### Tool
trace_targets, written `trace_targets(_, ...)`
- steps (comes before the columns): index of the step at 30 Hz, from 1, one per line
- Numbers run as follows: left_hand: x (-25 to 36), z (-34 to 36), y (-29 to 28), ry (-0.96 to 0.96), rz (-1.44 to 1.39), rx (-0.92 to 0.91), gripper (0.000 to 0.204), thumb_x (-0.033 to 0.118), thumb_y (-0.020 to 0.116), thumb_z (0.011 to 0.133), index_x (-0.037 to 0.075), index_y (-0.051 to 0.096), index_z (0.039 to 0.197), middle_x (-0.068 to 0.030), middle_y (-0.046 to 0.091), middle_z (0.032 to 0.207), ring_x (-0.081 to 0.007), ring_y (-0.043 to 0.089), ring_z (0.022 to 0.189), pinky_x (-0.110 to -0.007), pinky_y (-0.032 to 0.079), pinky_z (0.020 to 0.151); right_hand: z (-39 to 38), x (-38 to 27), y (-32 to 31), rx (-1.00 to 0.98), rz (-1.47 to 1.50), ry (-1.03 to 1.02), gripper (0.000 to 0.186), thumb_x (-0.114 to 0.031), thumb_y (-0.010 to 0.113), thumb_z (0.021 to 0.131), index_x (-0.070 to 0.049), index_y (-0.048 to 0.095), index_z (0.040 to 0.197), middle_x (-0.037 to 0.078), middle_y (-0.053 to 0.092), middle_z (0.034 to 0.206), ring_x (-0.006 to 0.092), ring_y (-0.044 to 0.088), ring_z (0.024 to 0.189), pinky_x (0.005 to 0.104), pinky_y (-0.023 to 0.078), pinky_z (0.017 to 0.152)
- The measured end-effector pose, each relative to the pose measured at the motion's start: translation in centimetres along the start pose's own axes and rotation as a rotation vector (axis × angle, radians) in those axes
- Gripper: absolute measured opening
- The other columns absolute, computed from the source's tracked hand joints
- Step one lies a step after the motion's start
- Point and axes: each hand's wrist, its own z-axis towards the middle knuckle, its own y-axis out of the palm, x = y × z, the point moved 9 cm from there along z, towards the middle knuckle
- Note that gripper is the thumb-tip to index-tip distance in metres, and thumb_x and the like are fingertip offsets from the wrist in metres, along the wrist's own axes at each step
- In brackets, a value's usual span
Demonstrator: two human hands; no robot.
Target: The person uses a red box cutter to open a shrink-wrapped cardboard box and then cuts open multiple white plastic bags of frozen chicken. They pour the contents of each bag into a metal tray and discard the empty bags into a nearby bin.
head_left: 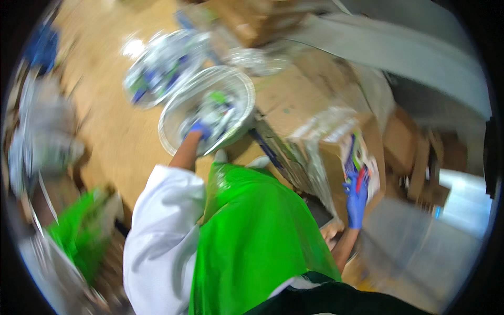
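Observation:
My left hand (201, 130), in a blue glove, reaches down inside a round white tub (169, 140). Motion blur smears its fingers, and what they touch among the white, green and blue packets (218, 111) cannot be made out. On the right, my blue-gloved right hand (357, 202) is at the opening of a cardboard box (332, 176). Its fingers are closed around a slim red object (361, 178), whose kind is unclear. Close beyond that hand, white, purple and green packages (353, 152) stand in the box, partly under clear plastic.
Behind the tub sits a second container (137, 98) full of similar packets. Cardboard (294, 89) lies between tub and box. Clear plastic bags (50, 126) and a green sack (79, 226) line the left side. More cardboard boxes (401, 142) stand at the right.

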Motion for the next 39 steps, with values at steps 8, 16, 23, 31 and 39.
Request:
trace_targets(8,-3.1,-1.1,3.8,-0.169,-0.577,-0.352,0.028,0.032,0.048,0.086,0.010,0.064,0.090,-0.0061,0.056,0.077,-0.0182,0.049,0.062,-0.031,0.037,0.058,-0.9,3.2,-4.4,0.208,-0.091,0.110,0.035,-0.030,0.052,0.096,0.001,0.056,0.112,0.017,0.058,0.099,0.0317,0.057,0.088,0.0368,0.044,0.082)
trace_targets(16,0.8,-7.1,-2.5,-0.261,-0.797,0.005,0.014,0.022,0.051,0.091,0.011,0.061,0.092,-0.0018,0.059,0.077,-0.0128,0.055,0.066,-0.026,0.045,0.053,0.1,17.6,-6.4,0.251,-0.002,0.243,0.043,-0.033,0.054,0.090,-0.001,0.054,0.119,0.027,0.056,0.114,0.0421,0.054,0.106,0.0454,0.043,0.091)
trace_targets(23,0.7,-13.4,-7.0,0.007,0.110,0.239,0.024,0.024,0.054,0.076,0.006,0.067,0.067,-0.0156,0.063,0.063,-0.0262,0.060,0.059,-0.042,0.046,0.058,7.1,24.7,-6.2,0.002,0.085,0.226,0.038,-0.030,0.049,0.095,0.005,0.059,0.104,0.031,0.059,0.094,0.0409,0.060,0.085,0.0487,0.044,0.072)
trace_targets(31,14.5,-26.2,-9.2,-0.145,-0.241,0.914,0.037,0.027,0.053,0.085,0.000,0.057,0.111,-0.0267,0.057,0.109,-0.0415,0.053,0.105,-0.047,0.041,0.094,9.1,29.2,-6.7,0.048,0.037,-0.030,0.029,-0.023,0.047,0.095,0.003,0.055,0.107,0.021,0.058,0.091,0.0328,0.057,0.082,0.0418,0.044,0.074)
trace_targets(39,21.1,-36.0,0.2,-0.422,-0.216,0.806,0.050,0.025,0.058,0.082,0.000,0.049,0.125,-0.0248,0.048,0.130,-0.0388,0.045,0.122,-0.044,0.035,0.105,21.6,25.2,2.3,0.031,0.343,-0.288,0.030,-0.029,0.048,0.098,0.001,0.049,0.093,0.008,0.051,0.063,0.0171,0.052,0.053,0.0338,0.041,0.051)
